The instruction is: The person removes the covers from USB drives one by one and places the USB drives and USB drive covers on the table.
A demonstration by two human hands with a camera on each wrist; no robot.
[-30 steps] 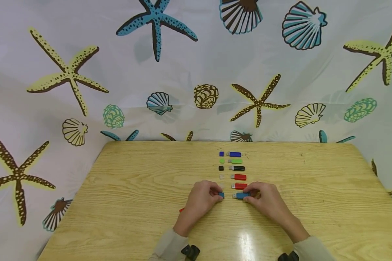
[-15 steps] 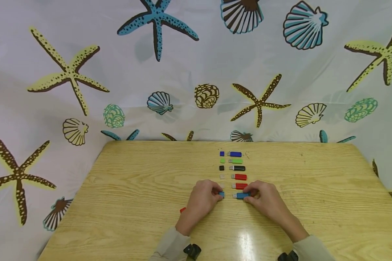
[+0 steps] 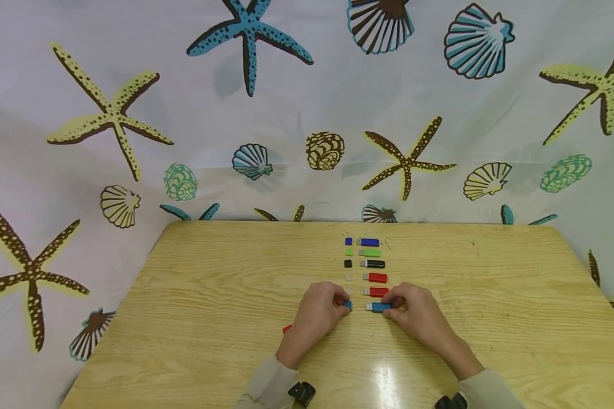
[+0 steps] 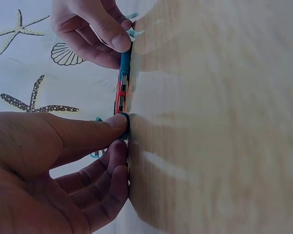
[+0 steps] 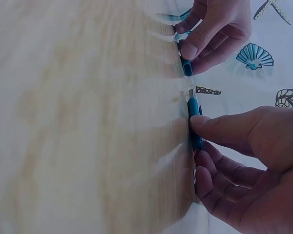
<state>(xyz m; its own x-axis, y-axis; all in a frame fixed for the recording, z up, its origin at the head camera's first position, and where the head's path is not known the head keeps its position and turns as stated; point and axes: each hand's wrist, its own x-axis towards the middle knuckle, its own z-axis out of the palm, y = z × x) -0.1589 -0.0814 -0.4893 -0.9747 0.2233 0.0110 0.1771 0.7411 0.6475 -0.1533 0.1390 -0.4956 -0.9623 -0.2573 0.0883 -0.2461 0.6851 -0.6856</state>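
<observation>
In the head view my left hand (image 3: 317, 311) pinches a small blue USB stick cap (image 3: 348, 306) at the table surface. Facing it, my right hand (image 3: 415, 312) grips the rear of a blue USB stick (image 3: 377, 307), whose metal plug points left toward the cap. A short gap separates the two. The right wrist view shows the cap's hollow end (image 5: 187, 69) turned toward the stick (image 5: 194, 109), with thumb and fingers on the stick's sides. From the left wrist, the cap (image 4: 123, 127) is mostly hidden behind the thumb.
Beyond the hands lie uncapped USB sticks in a column: dark blue (image 3: 369, 242), green (image 3: 372, 253), black (image 3: 374, 264) and two red, the nearer red stick (image 3: 376, 292) close to my right fingers. Caps, including a black cap (image 3: 348, 263), line up left. A red piece (image 3: 286, 329) lies beside my left wrist.
</observation>
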